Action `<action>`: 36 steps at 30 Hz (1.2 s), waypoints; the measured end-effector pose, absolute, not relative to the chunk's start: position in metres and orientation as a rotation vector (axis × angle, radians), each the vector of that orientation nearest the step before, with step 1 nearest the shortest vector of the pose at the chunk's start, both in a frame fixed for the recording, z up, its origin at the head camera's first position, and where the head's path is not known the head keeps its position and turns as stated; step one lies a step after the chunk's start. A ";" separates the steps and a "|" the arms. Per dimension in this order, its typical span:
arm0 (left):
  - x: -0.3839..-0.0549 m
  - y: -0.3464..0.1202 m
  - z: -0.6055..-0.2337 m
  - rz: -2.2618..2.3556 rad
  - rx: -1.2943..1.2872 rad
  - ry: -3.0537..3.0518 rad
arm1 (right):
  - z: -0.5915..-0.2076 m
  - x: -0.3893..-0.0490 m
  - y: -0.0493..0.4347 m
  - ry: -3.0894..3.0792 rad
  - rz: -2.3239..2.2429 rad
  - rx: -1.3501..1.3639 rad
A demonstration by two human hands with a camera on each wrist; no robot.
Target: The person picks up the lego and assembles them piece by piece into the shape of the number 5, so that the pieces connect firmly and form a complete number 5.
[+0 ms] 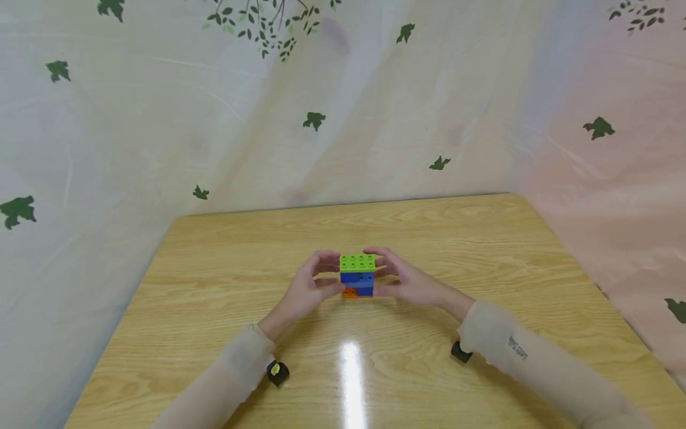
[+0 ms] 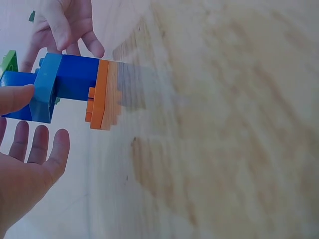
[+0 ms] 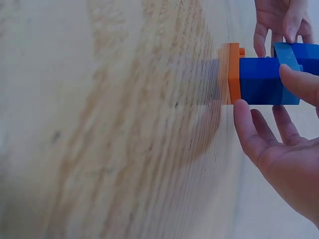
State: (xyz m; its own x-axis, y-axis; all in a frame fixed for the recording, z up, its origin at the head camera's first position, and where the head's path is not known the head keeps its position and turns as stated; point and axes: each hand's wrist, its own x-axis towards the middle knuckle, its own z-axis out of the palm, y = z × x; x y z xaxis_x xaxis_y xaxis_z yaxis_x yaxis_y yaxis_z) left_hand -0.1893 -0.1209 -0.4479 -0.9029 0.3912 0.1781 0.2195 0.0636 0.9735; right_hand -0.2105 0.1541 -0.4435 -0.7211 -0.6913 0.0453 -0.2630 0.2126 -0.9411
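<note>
A small tower of toy building bricks (image 1: 357, 277) stands upright on the wooden table. Its top is a lime-green brick (image 1: 357, 263), with dark blue bricks (image 2: 77, 77) and a lighter blue brick (image 3: 287, 74) below and an orange base brick (image 3: 234, 74) at the bottom. My left hand (image 1: 316, 278) is at its left side, thumb in front against the blue part, the other fingers spread and relaxed. On the opposite side is my right hand (image 1: 404, 277), thumb near the lighter blue brick, one finger reaching behind the top. Firm contact of the fingertips is hard to tell.
The wood-grain table (image 1: 241, 238) extends around the tower and reflects a bright strip of light. A pale cloth (image 1: 257, 137) with green leaf shapes hangs behind and at both sides. Small black devices (image 1: 278, 373) sit beneath both wrists.
</note>
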 end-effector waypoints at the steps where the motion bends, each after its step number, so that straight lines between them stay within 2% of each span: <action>1: -0.190 -0.121 -0.448 1.965 0.629 2.187 | -0.443 -0.211 0.153 2.105 -1.523 -0.888; 13: -0.189 -0.123 -0.445 2.005 0.629 2.152 | -0.443 -0.211 0.149 2.126 -1.532 -0.906; 20: -0.195 -0.131 -0.427 1.910 0.613 2.168 | -0.430 -0.213 0.149 2.145 -1.503 -0.932; 26: -0.202 -0.136 -0.413 1.954 0.510 2.008 | -0.414 -0.219 0.149 2.129 -1.498 -0.912; 36: -0.213 -0.136 -0.411 2.043 0.345 1.882 | -0.408 -0.228 0.144 2.001 -1.651 -0.754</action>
